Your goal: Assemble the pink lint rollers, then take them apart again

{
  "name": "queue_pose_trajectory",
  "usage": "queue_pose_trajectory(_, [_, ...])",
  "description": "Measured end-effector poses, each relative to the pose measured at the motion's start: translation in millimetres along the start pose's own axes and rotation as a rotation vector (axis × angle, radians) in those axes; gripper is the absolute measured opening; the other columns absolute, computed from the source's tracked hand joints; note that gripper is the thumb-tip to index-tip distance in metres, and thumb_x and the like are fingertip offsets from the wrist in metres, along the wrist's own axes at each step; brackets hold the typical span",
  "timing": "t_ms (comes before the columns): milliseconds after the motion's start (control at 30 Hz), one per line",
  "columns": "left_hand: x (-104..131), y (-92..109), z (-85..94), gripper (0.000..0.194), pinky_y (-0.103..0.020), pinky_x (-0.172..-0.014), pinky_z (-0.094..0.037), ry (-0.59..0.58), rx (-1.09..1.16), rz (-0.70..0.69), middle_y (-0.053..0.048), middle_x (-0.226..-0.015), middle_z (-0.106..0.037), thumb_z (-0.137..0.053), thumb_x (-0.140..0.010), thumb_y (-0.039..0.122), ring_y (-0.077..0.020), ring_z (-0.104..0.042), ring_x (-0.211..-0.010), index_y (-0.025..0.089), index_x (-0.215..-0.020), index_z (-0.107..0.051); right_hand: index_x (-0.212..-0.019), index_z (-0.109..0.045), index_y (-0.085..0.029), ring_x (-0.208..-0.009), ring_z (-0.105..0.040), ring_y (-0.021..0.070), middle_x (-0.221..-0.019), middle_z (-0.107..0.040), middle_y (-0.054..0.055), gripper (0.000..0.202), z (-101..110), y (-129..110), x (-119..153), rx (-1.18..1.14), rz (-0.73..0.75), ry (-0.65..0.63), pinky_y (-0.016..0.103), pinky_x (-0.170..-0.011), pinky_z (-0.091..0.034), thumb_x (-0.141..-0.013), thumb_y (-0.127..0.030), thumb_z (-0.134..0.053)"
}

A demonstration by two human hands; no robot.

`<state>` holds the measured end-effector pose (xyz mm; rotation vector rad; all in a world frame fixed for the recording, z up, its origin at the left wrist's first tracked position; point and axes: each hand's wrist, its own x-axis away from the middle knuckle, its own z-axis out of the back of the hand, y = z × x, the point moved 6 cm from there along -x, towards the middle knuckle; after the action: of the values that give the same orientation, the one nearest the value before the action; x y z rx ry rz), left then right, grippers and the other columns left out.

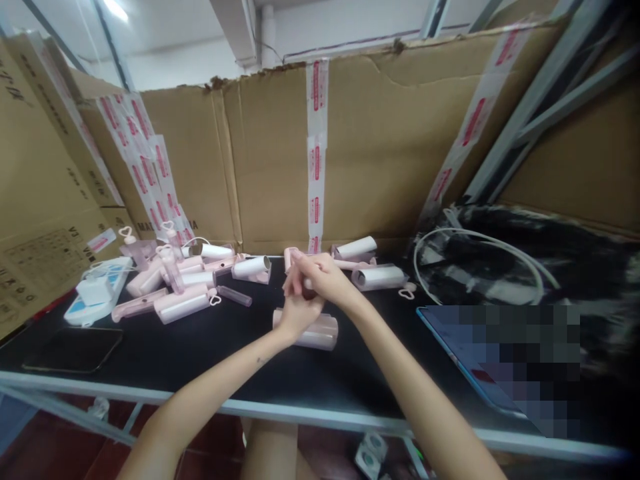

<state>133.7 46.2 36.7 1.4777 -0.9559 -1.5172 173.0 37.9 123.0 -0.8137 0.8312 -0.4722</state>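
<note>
Both hands meet over the middle of the black tabletop. My left hand (299, 308) is closed, and a small pinkish thing shows between the two hands, too hidden to name. My right hand (319, 275) lies over it from the right, its fingers bent round the same spot. Just below them a pink cylinder (324, 332) lies on its side, partly covered by my left hand. Behind my hands are a white roll (381, 277) in a pink holder and another white roll (251, 267).
A pile of pink and white parts (183, 283) lies at the left, beside a power strip (100, 290) and a dark phone (75, 348). A blue-edged tablet (465, 360), a looped white cable (480, 233) and black plastic are at the right. Cardboard (270, 160) stands behind.
</note>
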Motion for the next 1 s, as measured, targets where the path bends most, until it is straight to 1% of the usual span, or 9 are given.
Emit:
queue_pose_trajectory(133, [0, 4, 4.9, 0.022, -0.037, -0.075, -0.051, 0.079, -0.101, -0.117, -0.005, -0.081, -0.062, -0.064, -0.069, 0.022, -0.0245, -0.061, -0.085, 0.020, -0.090, -0.055, -0.034, -0.046, -0.021, -0.056, -0.063, 0.0173, -0.046, -0.062, 0.005, 0.065, -2, 9, 3, -0.086, -0.008, 0.038, 0.028, -0.064, -0.048, -0.086, -0.059, -0.035])
queue_pose_trajectory(200, [0, 9, 4.9, 0.026, -0.038, -0.080, -0.050, 0.086, -0.117, -0.176, -0.006, -0.086, -0.063, -0.063, -0.068, 0.020, -0.0255, -0.061, -0.089, 0.019, -0.093, -0.056, -0.034, -0.046, -0.021, -0.063, -0.066, 0.0188, -0.049, -0.065, 0.005, 0.065, -3, 10, 3, -0.108, -0.006, 0.048, 0.030, -0.072, -0.048, -0.087, -0.058, -0.035])
queue_pose_trajectory(267, [1, 13, 4.6, 0.027, -0.037, -0.081, -0.050, 0.088, -0.109, -0.202, -0.005, -0.083, -0.063, -0.062, -0.066, 0.016, -0.0249, -0.061, -0.088, 0.019, -0.093, -0.057, -0.034, -0.045, -0.021, -0.069, -0.067, 0.0195, -0.055, -0.068, 0.005, 0.065, -3, 11, 4, -0.117, -0.005, 0.061, 0.032, -0.081, -0.046, -0.088, -0.056, -0.033])
queue_pose_trajectory(333, [2, 13, 3.8, 0.022, -0.033, -0.073, -0.051, 0.079, -0.072, -0.183, -0.003, -0.076, -0.062, -0.060, -0.066, 0.014, -0.0227, -0.062, -0.080, 0.019, -0.087, -0.058, -0.035, -0.044, -0.022, -0.073, -0.068, 0.0197, -0.060, -0.070, 0.005, 0.065, -3, 12, 5, -0.113, 0.000, 0.087, 0.033, -0.088, -0.044, -0.089, -0.054, -0.032])
queue_pose_trajectory(433, [2, 10, 2.5, 0.008, -0.027, -0.057, -0.048, 0.068, -0.032, -0.130, 0.000, -0.063, -0.057, -0.058, -0.065, 0.013, -0.0183, -0.060, -0.065, 0.018, -0.072, -0.056, -0.035, -0.042, -0.022, -0.075, -0.067, 0.0198, -0.063, -0.071, 0.005, 0.063, -1, 13, 7, -0.111, 0.033, 0.139, 0.035, -0.091, -0.042, -0.090, -0.051, -0.031])
queue_pose_trajectory(600, [3, 6, 3.1, 0.012, -0.026, -0.052, -0.044, 0.090, -0.019, -0.099, 0.003, -0.055, -0.049, -0.059, -0.062, 0.011, -0.0153, -0.055, -0.057, 0.018, -0.061, -0.050, -0.036, -0.039, -0.023, -0.067, -0.066, 0.0180, -0.055, -0.068, 0.003, 0.061, -1, 12, 8, -0.117, 0.075, 0.183, 0.037, -0.099, -0.036, -0.091, -0.050, -0.030])
queue_pose_trajectory(767, [3, 9, 3.0, 0.011, -0.027, -0.053, -0.044, 0.082, 0.011, -0.095, 0.001, -0.058, -0.053, -0.058, -0.062, 0.011, -0.0163, -0.056, -0.060, 0.018, -0.061, -0.050, -0.037, -0.038, -0.023, -0.066, -0.064, 0.0190, -0.052, -0.066, 0.003, 0.057, -3, 13, 10, -0.201, 0.070, 0.172, 0.037, -0.092, -0.041, -0.088, -0.048, -0.035])
queue_pose_trajectory(933, [2, 7, 4.4, 0.011, -0.023, -0.049, -0.041, 0.080, 0.017, -0.058, 0.003, -0.054, -0.050, -0.059, -0.063, 0.016, -0.0140, -0.054, -0.056, 0.018, -0.060, -0.048, -0.038, -0.037, -0.022, -0.071, -0.064, 0.0203, -0.053, -0.064, 0.004, 0.057, -7, 13, 8, -0.269, 0.051, 0.125, 0.035, -0.082, -0.044, -0.086, -0.052, -0.038])
queue_pose_trajectory(1000, [2, 4, 2.9, 0.014, -0.022, -0.047, -0.039, 0.058, 0.021, -0.032, 0.004, -0.050, -0.046, -0.060, -0.064, 0.020, -0.0120, -0.052, -0.052, 0.018, -0.060, -0.047, -0.043, -0.046, -0.020, -0.075, -0.064, 0.0202, -0.063, -0.068, 0.005, 0.058, -5, 15, 6, -0.268, 0.005, 0.120, 0.034, -0.080, -0.045, -0.086, -0.058, -0.034])
